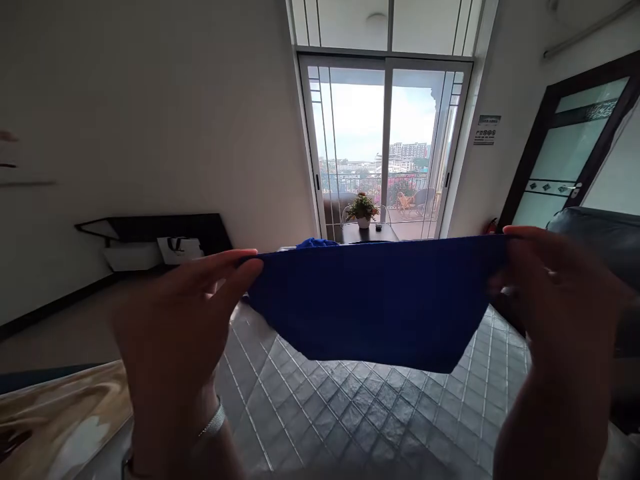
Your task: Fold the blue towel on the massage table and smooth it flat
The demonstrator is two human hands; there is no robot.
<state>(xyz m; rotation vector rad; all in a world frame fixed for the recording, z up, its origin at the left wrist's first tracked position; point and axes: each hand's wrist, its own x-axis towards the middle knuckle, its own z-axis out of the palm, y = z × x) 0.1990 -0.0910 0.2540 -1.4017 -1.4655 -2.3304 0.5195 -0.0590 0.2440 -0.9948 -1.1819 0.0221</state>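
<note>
Over the near, grid-patterned silver surface, a plain blue cloth is stretched between two hands, its lower edge loose. The left hand pinches its upper left corner between thumb and fingers; the right hand, blurred, grips the upper right. Uneven pulling could skew the taut top edge, a weak pinch could drop a corner, and the unsupported lower edge might fold under or crease.

Barred by blue cloth
Passable above the cloth; blocked at its upper corners by left hand and right hand.
</note>
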